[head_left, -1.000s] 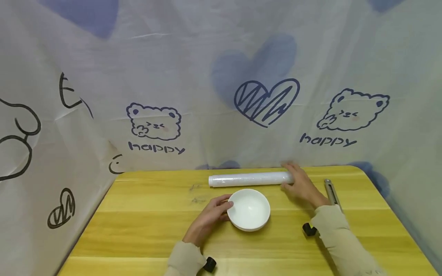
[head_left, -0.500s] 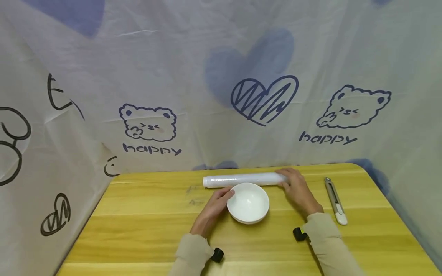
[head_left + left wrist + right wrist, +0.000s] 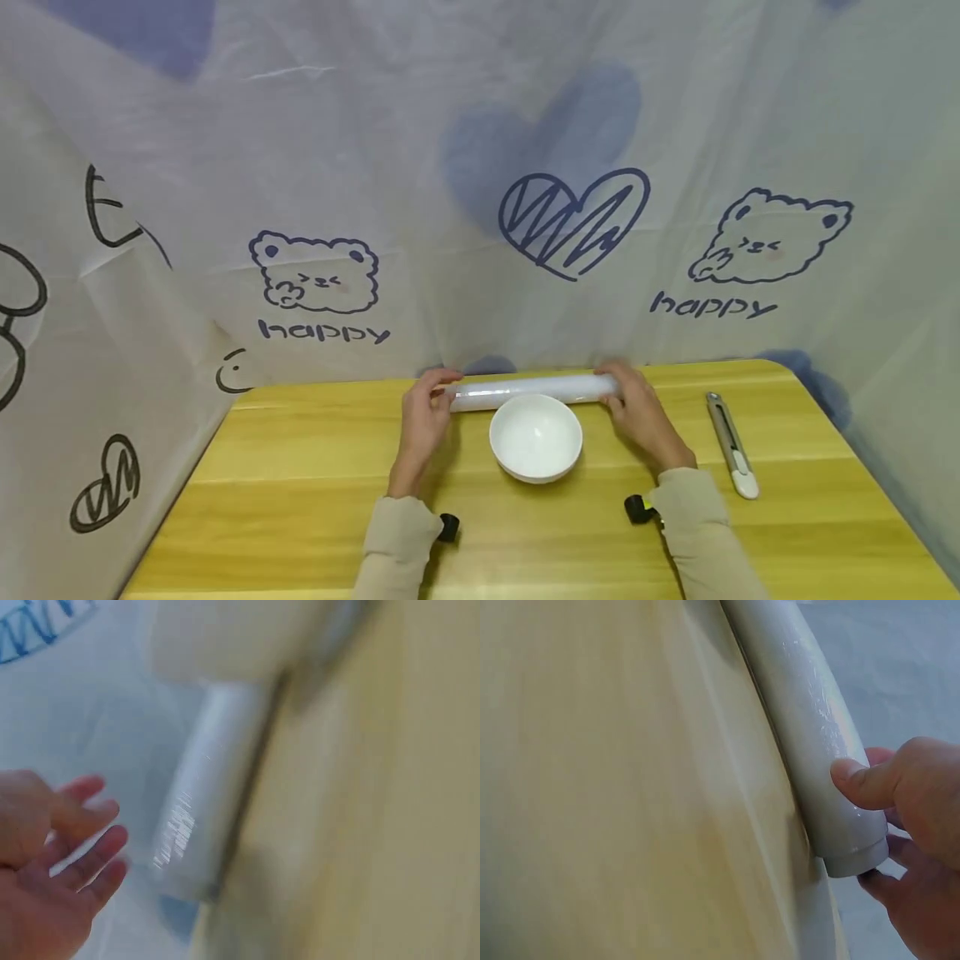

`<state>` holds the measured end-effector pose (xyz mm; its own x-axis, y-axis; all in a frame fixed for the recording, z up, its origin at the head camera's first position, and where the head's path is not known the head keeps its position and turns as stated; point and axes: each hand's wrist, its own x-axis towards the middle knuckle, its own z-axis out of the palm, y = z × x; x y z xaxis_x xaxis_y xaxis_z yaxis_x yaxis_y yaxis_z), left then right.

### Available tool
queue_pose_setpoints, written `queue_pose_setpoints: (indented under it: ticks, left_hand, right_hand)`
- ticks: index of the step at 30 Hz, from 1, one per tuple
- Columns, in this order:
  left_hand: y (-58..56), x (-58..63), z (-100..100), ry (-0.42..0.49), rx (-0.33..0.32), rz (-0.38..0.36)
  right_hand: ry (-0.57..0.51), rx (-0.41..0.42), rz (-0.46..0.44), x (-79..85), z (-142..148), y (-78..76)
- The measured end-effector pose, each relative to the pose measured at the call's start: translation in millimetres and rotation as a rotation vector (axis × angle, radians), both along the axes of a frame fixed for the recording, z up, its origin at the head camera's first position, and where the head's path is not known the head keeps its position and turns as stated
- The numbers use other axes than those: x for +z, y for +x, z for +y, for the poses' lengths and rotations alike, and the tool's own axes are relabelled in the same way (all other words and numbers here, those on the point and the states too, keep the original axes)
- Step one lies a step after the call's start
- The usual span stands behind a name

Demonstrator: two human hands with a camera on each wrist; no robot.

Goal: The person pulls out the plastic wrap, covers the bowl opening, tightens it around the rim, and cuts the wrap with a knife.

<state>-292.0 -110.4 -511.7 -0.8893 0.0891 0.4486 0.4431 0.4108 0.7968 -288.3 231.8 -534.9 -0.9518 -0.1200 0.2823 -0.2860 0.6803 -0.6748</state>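
Note:
A roll of cling film point(image 3: 532, 388) lies lengthwise near the table's back edge, its clear wrap glossy in both wrist views. My right hand point(image 3: 637, 417) grips its right end; in the right wrist view the thumb point(image 3: 862, 784) presses on the film, and the other fingers go behind the roll. At the left end is my left hand point(image 3: 423, 421). The left wrist view shows that hand's fingers point(image 3: 97, 859) spread loosely, a small gap away from the roll. A white bowl point(image 3: 536, 439) stands upright between the hands, just in front of the roll.
A utility knife point(image 3: 732, 446) with a grey body and white end lies to the right of my right forearm. The wooden table point(image 3: 300, 500) ends at a printed cloth backdrop point(image 3: 442, 292) behind and beside it.
My left hand has let go of the bowl's rim and moved to the left end of the cling film roll. The right hand stays at the right end. The bowl stands closer to the roll.

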Motion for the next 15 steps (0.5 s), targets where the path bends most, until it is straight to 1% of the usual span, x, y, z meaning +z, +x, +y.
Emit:
queue_pose_setpoints:
  ticks: [1,2,4,5,7,9,11,13,15]
  left_hand:
    - [-3.5,-3.7,-1.5,-0.097,0.018,0.038]
    - [-7.0,-7.8,-2.2,-0.176,0.005,0.055]
    - [-12.6,-14.4,-2.7,-0.29,-0.047,0.058]
    - [-14.9,-17.0,-2.9,-0.324,-0.063,0.044]
    - [-17.9,-19.9,-3.7,-0.35,-0.066,0.004]
    - [-19.7,-19.8,-5.3,-0.347,-0.04,-0.028]
    - [-21.8,-18.6,-7.8,-0.333,-0.018,-0.056]
    - [-24.5,-15.6,-10.1,-0.314,-0.017,-0.064]
    - [-28.3,-12.2,-12.1,-0.288,-0.027,-0.046]
  right_hand:
    - [0.009,0.004,0.007,-0.3,-0.5,0.0]
    - [0.018,0.007,0.003,-0.2,-1.4,0.7]
    - [0.033,0.009,-0.011,0.2,-3.4,2.6]
    - [0.038,0.003,-0.029,0.7,-4.6,4.3]
    - [0.055,-0.008,-0.058,2.0,-6.7,7.3]
    - [0.075,-0.017,-0.077,4.2,-8.3,9.4]
    - [0.102,-0.019,-0.074,7.3,-8.0,10.7]
    - [0.129,-0.02,-0.058,11.3,-5.5,10.3]
    - [0.154,-0.013,-0.033,15.6,-1.2,9.0]
